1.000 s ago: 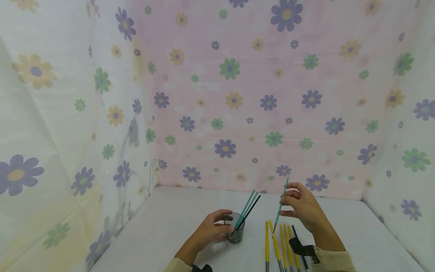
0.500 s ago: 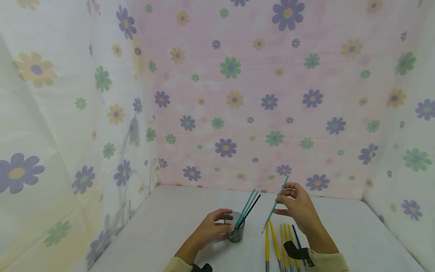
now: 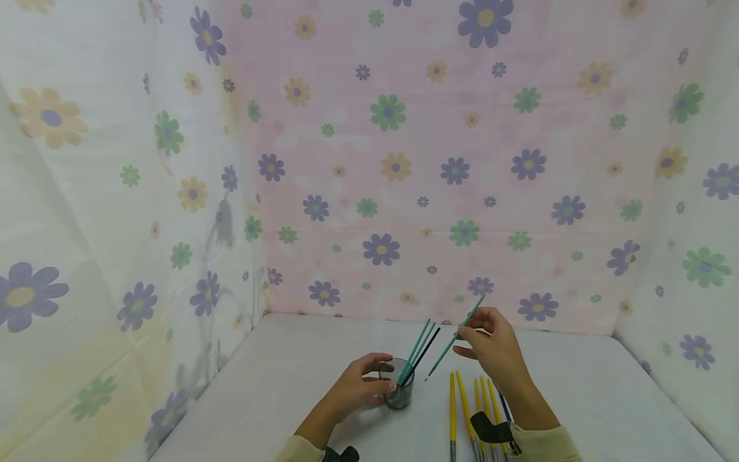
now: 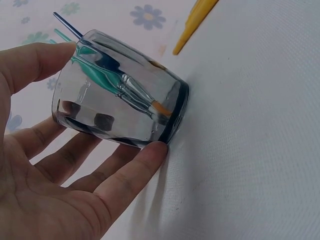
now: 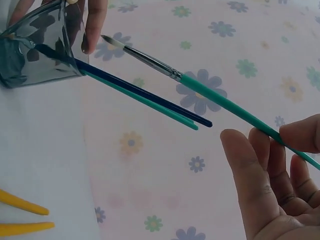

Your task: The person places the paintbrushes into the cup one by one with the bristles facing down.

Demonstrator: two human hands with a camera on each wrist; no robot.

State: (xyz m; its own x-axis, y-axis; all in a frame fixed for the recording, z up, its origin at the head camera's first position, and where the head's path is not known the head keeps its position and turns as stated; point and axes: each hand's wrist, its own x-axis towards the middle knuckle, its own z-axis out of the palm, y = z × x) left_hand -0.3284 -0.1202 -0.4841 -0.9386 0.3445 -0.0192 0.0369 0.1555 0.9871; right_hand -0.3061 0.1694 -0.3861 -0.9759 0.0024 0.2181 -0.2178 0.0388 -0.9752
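Note:
My left hand (image 3: 358, 388) grips a clear drinking glass (image 4: 135, 90) standing on the white table, thumb near the rim and fingers round the far side. Several brushes lean in the glass, bristles down: teal-handled paintbrushes (image 3: 416, 350) and one with a dark blue handle (image 5: 150, 95). To the right of the glass, my right hand (image 3: 496, 350) pinches another teal paintbrush (image 5: 225, 102) between thumb and fingers. That brush slants in the air, its pale bristle tip pointing down and left toward the glass, apart from it.
Several yellow-handled brushes (image 3: 453, 404) lie side by side on the white table (image 3: 277, 366), below the right hand. A dark-handled brush (image 3: 505, 409) lies beside them, partly behind the right wrist. Flower-print cloth (image 3: 346, 141) surrounds the table at the back and sides.
My right hand has moved left with its teal paintbrush, and the brush has tilted from nearly upright to a slant, its tip nearing the glass. The left hand and glass stay put.

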